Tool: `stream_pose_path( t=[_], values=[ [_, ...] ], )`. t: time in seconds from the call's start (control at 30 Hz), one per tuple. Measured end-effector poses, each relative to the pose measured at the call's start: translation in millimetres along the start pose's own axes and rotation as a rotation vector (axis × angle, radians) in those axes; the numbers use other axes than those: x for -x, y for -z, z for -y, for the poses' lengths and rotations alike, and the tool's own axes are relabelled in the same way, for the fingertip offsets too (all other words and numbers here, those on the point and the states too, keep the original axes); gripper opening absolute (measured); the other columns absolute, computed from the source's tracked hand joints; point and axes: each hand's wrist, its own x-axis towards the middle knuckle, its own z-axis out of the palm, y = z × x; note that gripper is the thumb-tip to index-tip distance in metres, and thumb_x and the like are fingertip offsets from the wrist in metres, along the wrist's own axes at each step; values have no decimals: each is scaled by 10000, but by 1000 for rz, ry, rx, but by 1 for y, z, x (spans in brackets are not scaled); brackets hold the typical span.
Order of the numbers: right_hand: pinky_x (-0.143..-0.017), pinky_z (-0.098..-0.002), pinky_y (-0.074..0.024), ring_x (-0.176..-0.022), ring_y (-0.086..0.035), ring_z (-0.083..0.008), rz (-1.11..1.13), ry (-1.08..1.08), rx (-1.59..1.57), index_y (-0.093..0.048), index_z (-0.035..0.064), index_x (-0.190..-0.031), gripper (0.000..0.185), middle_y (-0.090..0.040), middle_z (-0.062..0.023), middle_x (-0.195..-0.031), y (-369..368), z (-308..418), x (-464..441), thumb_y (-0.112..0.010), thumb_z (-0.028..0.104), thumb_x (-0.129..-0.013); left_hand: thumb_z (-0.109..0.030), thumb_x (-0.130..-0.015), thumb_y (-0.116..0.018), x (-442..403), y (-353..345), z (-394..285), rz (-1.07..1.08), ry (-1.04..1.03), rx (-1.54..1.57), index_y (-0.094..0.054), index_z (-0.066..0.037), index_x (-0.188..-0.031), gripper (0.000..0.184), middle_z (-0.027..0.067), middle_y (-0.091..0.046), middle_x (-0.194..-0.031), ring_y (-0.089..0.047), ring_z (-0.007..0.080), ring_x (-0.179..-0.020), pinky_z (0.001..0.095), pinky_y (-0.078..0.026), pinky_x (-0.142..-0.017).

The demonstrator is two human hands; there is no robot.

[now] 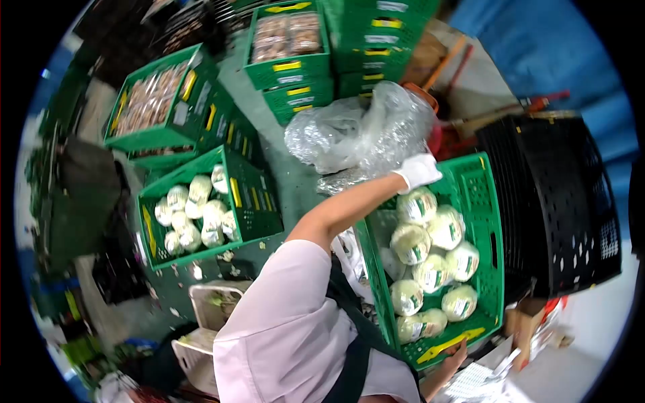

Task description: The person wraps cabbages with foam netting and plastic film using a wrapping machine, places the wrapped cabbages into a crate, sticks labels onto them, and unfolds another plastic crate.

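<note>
A green plastic crate (496, 269) stands at the right, holding several pale green, film-wrapped cabbages (445, 227) with labels. My left hand (418, 172), in a white glove, is closed on the crate's far end near its corner; its fingertips are partly hidden. At the near end, my right hand (457, 356) is bare and curls around the rim beside the yellow handle (450, 345). The cabbages lie in the crate between my two hands, touched by neither.
Another green crate (259, 225) of wrapped cabbages stands at left. Green crates (289, 77) with brown packed goods are stacked behind. Clear plastic film (376, 131) is bunched beyond my left hand. Black crates (557, 201) stand at right, and a beige basket (201, 336) is at lower left.
</note>
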Motion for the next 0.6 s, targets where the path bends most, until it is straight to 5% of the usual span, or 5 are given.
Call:
stream_pose_path(
  t=[0.2, 0.43, 0.5, 0.53, 0.6],
  values=[
    [-327, -249, -190, -366, -242, -69, -144, 28, 116, -352, 141, -587, 370, -266, 44, -465, -7, 16, 21, -542, 279, -874, -437, -752, -588, 100, 59, -4, -155, 119, 200, -642, -52, -978, 450, 197, -625, -945, -595, 335, -907, 388, -453, -810],
    [-327, -236, -176, -363, -244, -58, 139, 35, 183, -393, 120, -594, 348, -292, 49, -487, -66, 33, 32, -553, 250, -874, -436, -745, -578, 272, 108, 63, -483, 387, 191, -650, -39, -978, 466, 130, -660, -792, -643, 239, -770, 312, -478, -743],
    [-335, -240, -188, -370, -260, -60, 200, 82, 295, -422, 102, -631, 313, -328, 46, -514, -95, 37, 33, -594, 248, -848, -383, -754, -624, 323, 113, 85, -614, 451, 234, -663, -23, -915, 396, 58, -606, -631, -570, 130, -544, 276, -457, -548],
    [-339, -240, -191, -373, -266, -61, 239, 103, 322, -424, 100, -639, 306, -336, 46, -520, -107, 33, 33, -607, 243, -839, -422, -747, -596, 352, 118, 93, -667, 518, 273, -673, -40, -860, 406, 121, -648, -706, -640, 246, -683, 340, -483, -654],
    [-346, -234, -189, -373, -270, -60, 318, 117, 370, -425, 105, -643, 294, -340, 44, -522, -146, 27, 41, -629, 224, -818, -393, -751, -637, 403, 125, 124, -792, 544, 445, -661, -18, -782, 377, 44, -583, -581, -527, 119, -469, 271, -418, -480]
  ],
)
